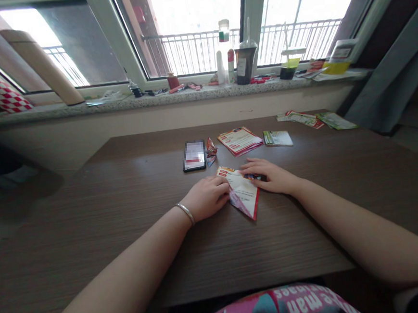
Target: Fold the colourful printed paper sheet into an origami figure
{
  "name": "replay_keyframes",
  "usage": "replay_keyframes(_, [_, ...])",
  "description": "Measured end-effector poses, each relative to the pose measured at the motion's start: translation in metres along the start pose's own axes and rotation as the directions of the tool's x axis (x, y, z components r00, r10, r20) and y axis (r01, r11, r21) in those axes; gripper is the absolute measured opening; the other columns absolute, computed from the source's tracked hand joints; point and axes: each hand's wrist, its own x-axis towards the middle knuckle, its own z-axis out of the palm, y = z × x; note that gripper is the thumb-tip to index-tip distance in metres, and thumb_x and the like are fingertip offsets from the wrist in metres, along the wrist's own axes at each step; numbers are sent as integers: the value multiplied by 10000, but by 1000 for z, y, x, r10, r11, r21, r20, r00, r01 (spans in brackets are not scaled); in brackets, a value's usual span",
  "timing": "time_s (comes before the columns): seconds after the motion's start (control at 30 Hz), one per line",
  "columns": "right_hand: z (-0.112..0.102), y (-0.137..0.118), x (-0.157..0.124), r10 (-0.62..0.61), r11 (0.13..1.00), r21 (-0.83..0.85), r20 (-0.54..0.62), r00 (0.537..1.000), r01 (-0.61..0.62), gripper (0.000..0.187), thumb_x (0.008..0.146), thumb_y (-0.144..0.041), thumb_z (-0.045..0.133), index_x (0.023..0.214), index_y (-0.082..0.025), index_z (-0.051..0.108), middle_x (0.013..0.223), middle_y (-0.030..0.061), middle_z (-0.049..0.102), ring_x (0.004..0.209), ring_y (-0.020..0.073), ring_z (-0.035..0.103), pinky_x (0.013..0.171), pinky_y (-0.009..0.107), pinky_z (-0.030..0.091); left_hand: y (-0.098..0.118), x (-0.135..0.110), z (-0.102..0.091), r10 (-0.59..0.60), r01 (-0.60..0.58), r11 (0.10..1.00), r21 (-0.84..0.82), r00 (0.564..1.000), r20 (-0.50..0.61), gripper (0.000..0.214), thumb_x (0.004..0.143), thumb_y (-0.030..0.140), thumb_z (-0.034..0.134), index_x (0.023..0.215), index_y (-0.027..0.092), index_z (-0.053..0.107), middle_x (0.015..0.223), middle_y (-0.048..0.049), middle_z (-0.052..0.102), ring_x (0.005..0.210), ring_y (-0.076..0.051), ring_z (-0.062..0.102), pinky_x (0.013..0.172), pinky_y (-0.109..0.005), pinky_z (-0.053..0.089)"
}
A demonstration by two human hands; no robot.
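Note:
A folded printed paper [243, 192], white with red edges, lies on the brown wooden table [127, 216] in front of me. My left hand [205, 197], with a silver bracelet on its wrist, is curled with its fingertips pressed on the paper's left edge. My right hand [270, 176] lies flat with fingers stretched over the paper's upper right corner. Just behind the paper lies a small folded paper figure [211, 151] beside a black phone [194, 156].
A stack of red leaflets [240, 140] and a green card [277, 138] lie further back, with more leaflets [302, 119] at the far right. The stone windowsill [161, 100] holds a dark drink cup [245, 64], bottles, a paper roll [44, 65] and small clutter.

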Motion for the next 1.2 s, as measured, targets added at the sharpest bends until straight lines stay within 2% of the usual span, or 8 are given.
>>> replay_keyframes(0.13, [2, -7, 1, -63, 998, 25, 103, 993, 61, 324, 826, -326, 565, 1131, -263, 654, 1300, 35, 577, 1317, 231, 392, 1086, 482, 306, -1, -2, 2, -95, 100, 992, 81, 993, -67, 165, 878, 285, 506, 968, 187, 603, 1120, -82, 621, 1118, -251, 523, 1031, -500, 338])
replay_keyframes(0.23, [3, -12, 2, -85, 995, -32, 140, 986, 90, 376, 838, -374, 555, 1182, -239, 627, 1317, 62, 559, 1287, 223, 427, 1077, 447, 323, -3, -3, 4, -162, 174, 980, 99, 980, -119, 209, 877, 279, 499, 1038, 198, 605, 1210, -79, 597, 1188, -280, 483, 1029, -532, 320])
replay_keyframes(0.4, [0, -25, 2, -45, 974, -217, 111, 993, 68, 400, 847, -371, 541, 1220, -240, 602, 1272, 67, 576, 1145, 245, 508, 993, 430, 391, -2, -1, 3, -131, 142, 988, 60, 979, -158, 270, 890, 314, 491, 1109, 199, 600, 1213, -71, 601, 1139, -245, 517, 993, -445, 380])
replay_keyframes(0.57, [-1, -36, 3, -24, 945, -322, 107, 994, 57, 379, 866, -363, 516, 1195, -208, 622, 1144, 93, 618, 1023, 252, 536, 904, 410, 438, 1, 0, 2, -99, 104, 993, 62, 991, -90, 303, 859, 396, 551, 1067, 184, 613, 1115, -77, 640, 1028, -225, 573, 915, -382, 442])
replay_keyframes(0.7, [-1, -37, 3, -60, 939, -333, 86, 994, 85, 364, 859, -353, 528, 1168, -193, 637, 1098, 97, 636, 998, 255, 541, 893, 413, 442, 1, 0, 1, -118, 123, 987, 102, 992, -49, 278, 842, 398, 579, 1010, 180, 615, 1083, -71, 655, 1020, -229, 589, 950, -403, 419])
replay_keyframes(0.83, [-1, -34, 3, -124, 944, -299, 70, 990, 139, 363, 840, -325, 551, 1168, -192, 630, 1163, 92, 624, 1067, 248, 531, 947, 409, 427, 2, 0, 0, -122, 124, 983, 136, 992, -25, 328, 810, 473, 606, 945, 174, 612, 1047, -76, 665, 993, -241, 605, 934, -414, 425])
replay_keyframes(1.0, [-1, -29, 2, -184, 941, -280, 53, 981, 192, 403, 810, -280, 570, 1202, -192, 608, 1250, 83, 596, 1157, 245, 508, 1029, 423, 383, 1, 0, 0, -121, 123, 981, 150, 992, -22, 243, 862, 388, 546, 881, 157, 617, 959, -93, 677, 950, -219, 623, 873, -358, 464])
replay_keyframes(1.2, [0, -27, 2, -241, 931, -261, 85, 967, 255, 389, 797, -232, 563, 1179, -184, 623, 1240, 72, 614, 1180, 229, 511, 1038, 400, 388, -5, -1, -4, -67, 68, 992, 108, 998, -12, 219, 893, 300, 472, 870, 155, 635, 961, -84, 687, 931, -205, 637, 858, -341, 487])
